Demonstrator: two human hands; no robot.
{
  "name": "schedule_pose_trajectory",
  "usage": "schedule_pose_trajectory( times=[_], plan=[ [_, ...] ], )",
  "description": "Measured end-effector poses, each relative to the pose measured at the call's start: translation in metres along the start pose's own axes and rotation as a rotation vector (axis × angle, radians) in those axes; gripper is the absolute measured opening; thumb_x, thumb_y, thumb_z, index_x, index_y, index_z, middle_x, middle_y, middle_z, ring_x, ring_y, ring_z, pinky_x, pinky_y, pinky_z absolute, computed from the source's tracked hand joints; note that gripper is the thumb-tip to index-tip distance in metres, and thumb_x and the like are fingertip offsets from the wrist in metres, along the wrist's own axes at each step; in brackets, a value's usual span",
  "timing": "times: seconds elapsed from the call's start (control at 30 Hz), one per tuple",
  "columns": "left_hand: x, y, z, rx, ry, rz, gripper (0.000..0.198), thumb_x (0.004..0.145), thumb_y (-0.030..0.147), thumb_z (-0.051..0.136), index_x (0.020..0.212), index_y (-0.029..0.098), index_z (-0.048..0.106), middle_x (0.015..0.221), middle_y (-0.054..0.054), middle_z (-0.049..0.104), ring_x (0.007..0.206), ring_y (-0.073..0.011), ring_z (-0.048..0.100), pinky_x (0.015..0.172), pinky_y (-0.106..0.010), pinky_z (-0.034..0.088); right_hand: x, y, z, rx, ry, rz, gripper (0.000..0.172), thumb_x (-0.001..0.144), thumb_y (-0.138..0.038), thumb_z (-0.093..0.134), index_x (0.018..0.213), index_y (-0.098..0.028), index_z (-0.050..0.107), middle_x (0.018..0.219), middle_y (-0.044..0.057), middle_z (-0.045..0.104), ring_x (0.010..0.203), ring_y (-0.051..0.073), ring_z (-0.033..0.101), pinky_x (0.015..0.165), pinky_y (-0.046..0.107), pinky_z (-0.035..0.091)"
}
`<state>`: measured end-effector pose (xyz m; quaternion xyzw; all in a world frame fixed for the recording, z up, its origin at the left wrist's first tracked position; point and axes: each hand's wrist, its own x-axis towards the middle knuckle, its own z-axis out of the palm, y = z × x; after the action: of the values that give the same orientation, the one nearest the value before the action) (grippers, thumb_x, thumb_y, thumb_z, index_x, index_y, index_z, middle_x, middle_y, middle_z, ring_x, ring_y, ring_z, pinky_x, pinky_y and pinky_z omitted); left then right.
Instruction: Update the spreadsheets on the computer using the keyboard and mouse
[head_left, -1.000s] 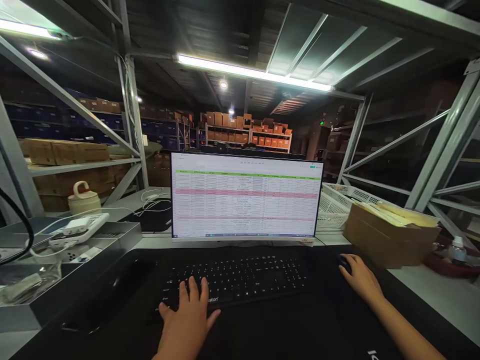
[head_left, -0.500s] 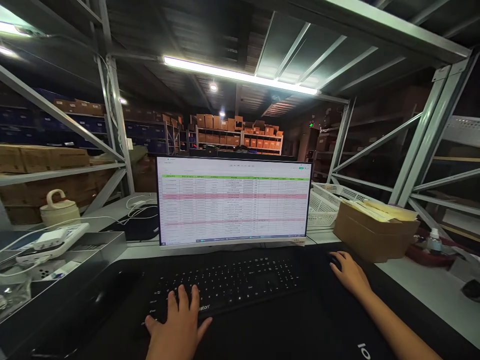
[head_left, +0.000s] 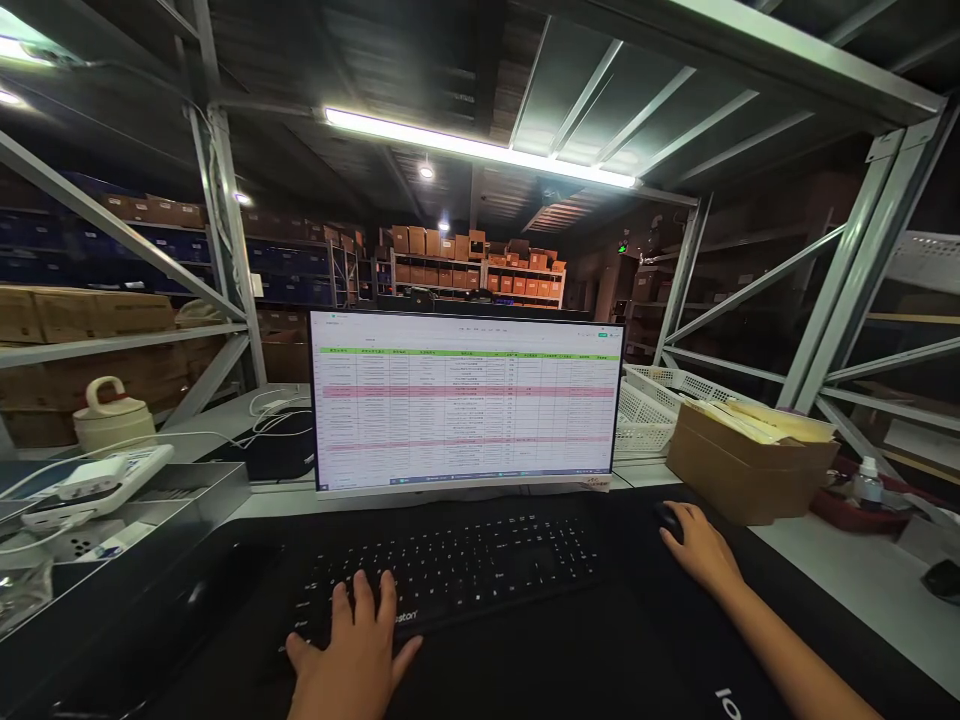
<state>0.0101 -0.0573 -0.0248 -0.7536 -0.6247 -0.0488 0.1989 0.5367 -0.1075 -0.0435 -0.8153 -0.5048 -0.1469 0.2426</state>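
My left hand (head_left: 351, 645) lies with fingers spread over the left end of a black keyboard (head_left: 480, 575), its fingertips on or just over the keys. To the right, my right hand (head_left: 701, 550) is curved over a black computer mouse (head_left: 666, 518), which is mostly hidden under the fingers. Both rest on a large black desk mat (head_left: 570, 650). Behind the keyboard stands a monitor (head_left: 465, 410) showing a spreadsheet with a green header row and pink highlighted rows.
A cardboard box (head_left: 739, 465) with yellowish envelopes stands right of the monitor, before white plastic baskets (head_left: 641, 415). At left are a grey tray (head_left: 217, 500), a power strip (head_left: 135, 480) with cables and a cream bottle (head_left: 112, 415). Metal rack posts (head_left: 847, 270) frame the desk.
The view has shifted very slightly. The highlighted block of cells in one spreadsheet column is gone, and some cell text looks different. Both hands keep their places.
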Motion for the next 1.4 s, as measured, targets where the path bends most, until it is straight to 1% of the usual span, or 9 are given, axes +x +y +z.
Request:
schedule_pose_trajectory(
  times=[0.17, 0.27, 0.47, 0.57, 0.7, 0.77, 1.0, 1.27, 1.4],
  plan=[
    [0.000, 0.000, 0.003, 0.016, 0.022, 0.007, 0.052, 0.095, 0.030, 0.038, 0.145, 0.017, 0.046, 0.151, -0.026, 0.045, 0.139, -0.0437, 0.042, 0.095, -0.080, 0.038, -0.001, -0.002, -0.002, -0.015, 0.002, 0.016, 0.047, 0.086, -0.040, 0.046, 0.129, -0.026, 0.056, 0.132, 0.008, 0.058, 0.111, 0.024, 0.065, 0.093, 0.040, 0.051],
    [0.001, -0.001, 0.006, -0.009, 0.010, 0.001, 0.052, 0.094, 0.030, 0.039, 0.145, 0.019, 0.046, 0.152, -0.024, 0.044, 0.140, -0.0437, 0.041, 0.096, -0.080, 0.037, -0.001, -0.002, -0.003, -0.014, -0.001, 0.022, 0.047, 0.086, -0.040, 0.045, 0.129, -0.025, 0.056, 0.133, 0.009, 0.058, 0.111, 0.024, 0.064, 0.094, 0.040, 0.050],
    [0.002, -0.001, 0.009, -0.018, 0.000, 0.000, 0.054, 0.094, 0.029, 0.037, 0.147, 0.015, 0.043, 0.153, -0.026, 0.041, 0.140, -0.0446, 0.038, 0.094, -0.081, 0.037, -0.002, -0.004, -0.005, -0.032, -0.023, 0.030, 0.048, 0.087, -0.040, 0.043, 0.131, -0.024, 0.055, 0.133, 0.009, 0.057, 0.111, 0.024, 0.064, 0.096, 0.040, 0.049],
    [0.002, -0.001, 0.008, 0.000, 0.005, 0.003, 0.055, 0.095, 0.029, 0.038, 0.147, 0.014, 0.043, 0.153, -0.027, 0.041, 0.140, -0.0450, 0.039, 0.094, -0.081, 0.037, -0.002, -0.005, -0.007, -0.017, -0.017, 0.023, 0.049, 0.088, -0.039, 0.042, 0.132, -0.022, 0.054, 0.135, 0.010, 0.056, 0.113, 0.024, 0.063, 0.099, 0.039, 0.048],
    [0.000, -0.001, 0.006, -0.001, 0.035, 0.020, 0.054, 0.095, 0.031, 0.038, 0.146, 0.014, 0.045, 0.151, -0.028, 0.043, 0.139, -0.0451, 0.040, 0.094, -0.081, 0.036, -0.003, -0.007, -0.011, 0.009, 0.002, 0.041, 0.051, 0.089, -0.042, 0.041, 0.134, -0.020, 0.052, 0.135, 0.011, 0.055, 0.116, 0.025, 0.062, 0.099, 0.038, 0.048],
    [0.000, -0.002, 0.005, -0.006, 0.045, 0.020, 0.053, 0.095, 0.031, 0.037, 0.145, 0.014, 0.046, 0.151, -0.028, 0.043, 0.139, -0.0451, 0.040, 0.095, -0.081, 0.037, -0.003, -0.008, -0.011, 0.016, 0.013, 0.026, 0.052, 0.089, -0.042, 0.041, 0.134, -0.020, 0.052, 0.135, 0.011, 0.056, 0.117, 0.025, 0.061, 0.100, 0.038, 0.048],
    [-0.001, -0.002, 0.000, 0.008, 0.000, 0.032, 0.055, 0.095, 0.033, 0.038, 0.147, 0.013, 0.042, 0.152, -0.028, 0.041, 0.139, -0.0443, 0.041, 0.095, -0.080, 0.038, -0.005, -0.006, -0.008, 0.023, 0.000, -0.026, 0.049, 0.086, -0.041, 0.046, 0.132, -0.024, 0.054, 0.134, 0.008, 0.057, 0.114, 0.023, 0.063, 0.099, 0.038, 0.048],
    [-0.002, -0.001, -0.003, 0.023, 0.015, 0.040, 0.055, 0.096, 0.033, 0.037, 0.147, 0.012, 0.042, 0.152, -0.029, 0.041, 0.140, -0.0454, 0.040, 0.094, -0.079, 0.039, -0.005, -0.007, -0.009, 0.028, -0.010, -0.036, 0.048, 0.085, -0.037, 0.048, 0.130, -0.023, 0.054, 0.134, 0.009, 0.058, 0.117, 0.024, 0.062, 0.100, 0.038, 0.047],
    [-0.001, -0.001, -0.003, 0.015, 0.006, 0.033, 0.055, 0.096, 0.031, 0.037, 0.147, 0.011, 0.041, 0.151, -0.030, 0.041, 0.139, -0.0464, 0.040, 0.092, -0.080, 0.039, -0.005, -0.006, -0.008, 0.025, -0.015, -0.046, 0.049, 0.085, -0.038, 0.047, 0.131, -0.022, 0.053, 0.133, 0.010, 0.058, 0.114, 0.025, 0.062, 0.098, 0.040, 0.048]
  ],
)
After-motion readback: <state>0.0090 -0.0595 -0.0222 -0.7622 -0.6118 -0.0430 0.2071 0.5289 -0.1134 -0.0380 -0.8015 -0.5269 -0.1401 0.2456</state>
